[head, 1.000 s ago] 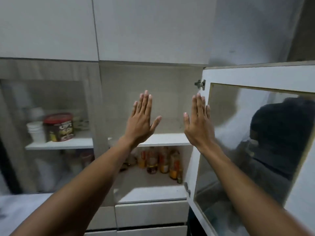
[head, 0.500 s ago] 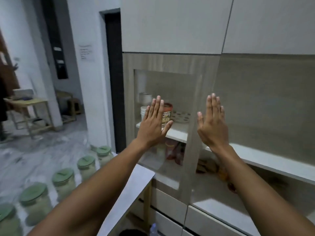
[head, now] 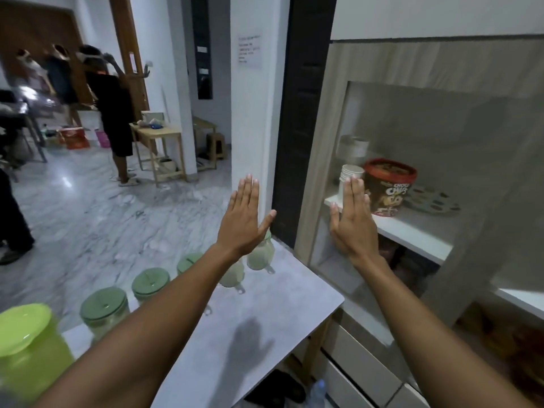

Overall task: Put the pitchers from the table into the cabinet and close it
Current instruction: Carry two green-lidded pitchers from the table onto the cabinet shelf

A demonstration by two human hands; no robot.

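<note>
Several clear pitchers with dark green lids (head: 104, 312) stand in a row along the far edge of the grey table (head: 265, 325); my left forearm hides part of the row. A lime green pitcher (head: 28, 346) sits at the bottom left. My left hand (head: 244, 219) is raised flat above the farthest pitcher (head: 262, 254), fingers together, holding nothing. My right hand (head: 351, 219) is held up flat in front of the cabinet's glass door (head: 412, 119), also empty. The cabinet (head: 382, 63) fills the right side.
Behind the glass, a shelf (head: 412, 228) carries a chocolate cereal tub (head: 388, 189), stacked white cups (head: 350, 175) and a plate. Drawers lie below the cabinet. A dark door frame (head: 306, 113) borders it. People stand at the far left beside a wooden table (head: 159, 134).
My view has swung left, from the open cabinet compartment to the table with the pitchers. Both hands stay raised flat and empty in front of me.
</note>
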